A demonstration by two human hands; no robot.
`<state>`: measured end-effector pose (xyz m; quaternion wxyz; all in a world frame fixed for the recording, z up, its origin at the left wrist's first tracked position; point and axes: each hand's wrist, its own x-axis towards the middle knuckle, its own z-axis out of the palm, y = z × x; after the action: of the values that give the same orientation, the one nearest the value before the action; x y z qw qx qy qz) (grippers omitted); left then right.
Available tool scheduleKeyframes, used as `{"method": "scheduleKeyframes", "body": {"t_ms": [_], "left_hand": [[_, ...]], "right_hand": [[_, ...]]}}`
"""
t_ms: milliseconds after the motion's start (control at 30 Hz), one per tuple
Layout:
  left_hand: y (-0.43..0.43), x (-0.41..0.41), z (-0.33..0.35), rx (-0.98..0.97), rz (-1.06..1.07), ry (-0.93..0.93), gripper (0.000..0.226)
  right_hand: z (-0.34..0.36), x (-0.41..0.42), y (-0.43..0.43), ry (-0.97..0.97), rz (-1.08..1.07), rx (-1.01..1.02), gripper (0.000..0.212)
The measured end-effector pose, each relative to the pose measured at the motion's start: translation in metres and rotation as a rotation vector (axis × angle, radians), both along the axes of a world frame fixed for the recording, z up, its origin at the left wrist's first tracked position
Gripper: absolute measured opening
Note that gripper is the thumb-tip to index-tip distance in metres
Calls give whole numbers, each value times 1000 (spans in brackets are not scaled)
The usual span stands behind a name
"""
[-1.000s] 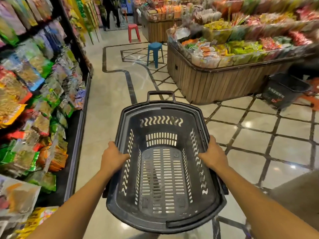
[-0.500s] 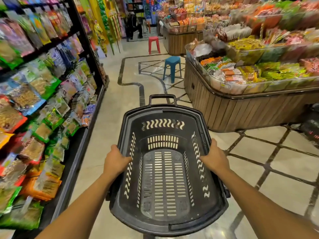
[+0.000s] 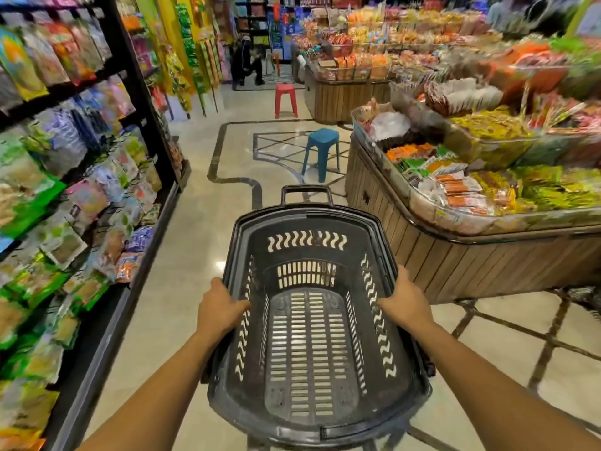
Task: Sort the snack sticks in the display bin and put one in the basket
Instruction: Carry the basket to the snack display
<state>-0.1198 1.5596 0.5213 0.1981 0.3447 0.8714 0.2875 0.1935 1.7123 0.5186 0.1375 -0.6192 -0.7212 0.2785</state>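
I carry a black plastic shopping basket [image 3: 309,219] in front of me, and nothing lies in it. My left hand [image 3: 219,312] grips its left rim, and my right hand [image 3: 405,301] grips its right rim. To the right stands a wood-panelled display bin [image 3: 455,255] heaped with packaged snacks. Orange-and-white snack stick packs [image 3: 455,190] lie near its front left corner, apart from both hands.
A tall black shelf of snack bags [image 3: 81,196] lines the left side of the aisle. A blue stool [image 3: 320,153] and a red stool [image 3: 285,99] stand on the tiled floor ahead. A second wooden bin [image 3: 344,96] sits farther back, and a person [image 3: 245,61] crouches at the aisle's end.
The view has moved forward along the aisle and tilted up. The display bin on the right is closer and larger. Both hands keep the same grip on the basket rims.
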Motion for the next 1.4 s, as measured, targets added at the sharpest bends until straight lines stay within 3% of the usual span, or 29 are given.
{"method": "scheduleKeyframes", "body": {"t_ms": [200,367,600,1133,1267,1400], "left_hand": [[133,-63,5,-3,-57,-4,54],[242,-103,1,-9,-76,2,58],[409,-155,-16,-36,-67,5,51],[754,-277,-45,-18,35,-62,54],[847,-325,-69,-4,17,-90,58],[942,-368,-84,-13,-8,-117,64]], "right_hand": [[6,-55,117,-15,-69,-27,87],[1,-93,217,-10,-81,-44,72],[-21,-147,388,-40,-65,-64,93],[-33,-282,765,-112,7,-137,86],[-49,-326,853,-118,-16,-177,99],[-56,-366,937,-154,-54,-197,99]]}}
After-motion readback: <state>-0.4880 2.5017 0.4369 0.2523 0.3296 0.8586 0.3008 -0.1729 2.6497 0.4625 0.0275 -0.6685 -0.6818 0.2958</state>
